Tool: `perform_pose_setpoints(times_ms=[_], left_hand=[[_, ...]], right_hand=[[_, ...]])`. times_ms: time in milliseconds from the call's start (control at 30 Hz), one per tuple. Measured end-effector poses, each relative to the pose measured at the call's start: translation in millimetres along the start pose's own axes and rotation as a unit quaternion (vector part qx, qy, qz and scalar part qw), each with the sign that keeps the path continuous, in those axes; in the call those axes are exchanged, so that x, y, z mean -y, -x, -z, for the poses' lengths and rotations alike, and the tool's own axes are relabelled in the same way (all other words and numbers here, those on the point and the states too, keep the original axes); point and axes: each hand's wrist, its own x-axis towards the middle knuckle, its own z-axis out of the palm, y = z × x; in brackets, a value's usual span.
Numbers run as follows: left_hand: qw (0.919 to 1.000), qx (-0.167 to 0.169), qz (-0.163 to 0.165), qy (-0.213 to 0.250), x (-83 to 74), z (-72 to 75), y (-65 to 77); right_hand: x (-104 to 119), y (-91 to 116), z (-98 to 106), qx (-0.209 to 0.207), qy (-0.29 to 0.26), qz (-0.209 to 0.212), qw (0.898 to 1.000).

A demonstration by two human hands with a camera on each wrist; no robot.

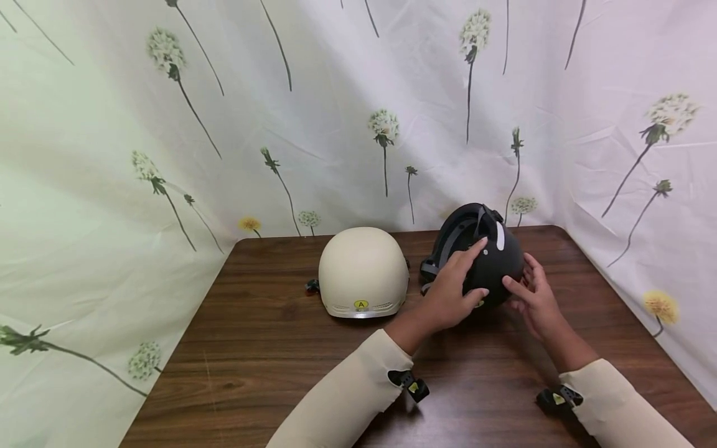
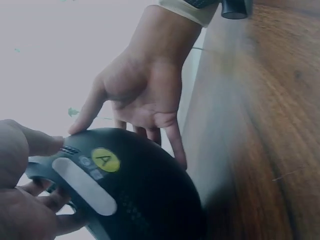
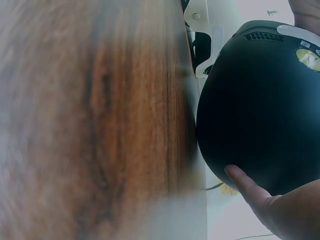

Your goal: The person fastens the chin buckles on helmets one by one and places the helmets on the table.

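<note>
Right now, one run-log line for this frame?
left hand: touches black helmet | right hand: touches it | cream helmet: untouched | table

Rounded black plastic helmet [image 1: 493,261]: matt, smooth shell. Domed cream plastic helmet [image 1: 363,270]: matt, smooth. Dark brown wood-grain counter [image 1: 269,348]: slight sheen. Flower-printed cloth backdrop [image 1: 112,155]: creased.

Head view high, downward; wrist views close, sharing black helmet [image 1: 493,261].

"A" sticker on black helmet [image 2: 145,195], cream helmet [image 1: 363,271]
</note>
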Motion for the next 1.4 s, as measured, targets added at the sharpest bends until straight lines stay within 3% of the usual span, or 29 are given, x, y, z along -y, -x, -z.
perform_pose_setpoints(times_ms=[167, 400, 567, 733, 933, 1067, 1233, 1400], left_hand=[[0.9997, 0.015, 0.018, -0.001, -3.8, 3.3, -1.1], [0.9993, -0.003, 0.035, 0.013, -2.5, 1.7, -0.5], [0.9989, -0.014, 0.029, 0.033, 1.6, 0.0, 1.7], [0.9966, -0.016, 0.032, 0.075, 5.9, -1.8, 4.3], [0.9866, -0.024, 0.053, 0.152, 13.0, -4.9, 8.6], [0.9813, -0.034, 0.042, 0.185, 18.3, -8.0, 9.8], [0.9737, -0.057, 0.046, 0.216, 22.5, -13.9, 11.5], [0.9607, -0.084, 0.063, 0.257, 25.3, -20.1, 14.4]], right_hand=[[0.8, -0.4, -0.7, 0.003, 0.004, -0.001, 1.0], [-6.5, -1.0, 1.9, 0.028, -0.007, 0.004, 1.0], [-17.2, -0.3, 2.3, 0.053, -0.051, 0.032, 0.997], [-19.4, 3.2, -2.9, 0.066, -0.062, 0.06, 0.994], [-15.0, 3.6, -6.6, 0.04, -0.066, 0.075, 0.994], [-10.2, 3.6, -9.6, 0.031, -0.071, 0.092, 0.993], [-2.3, 3.0, -12.0, 0.007, -0.042, 0.099, 0.994], [4.1, 2.0, -14.5, -0.007, -0.015, 0.11, 0.994]])
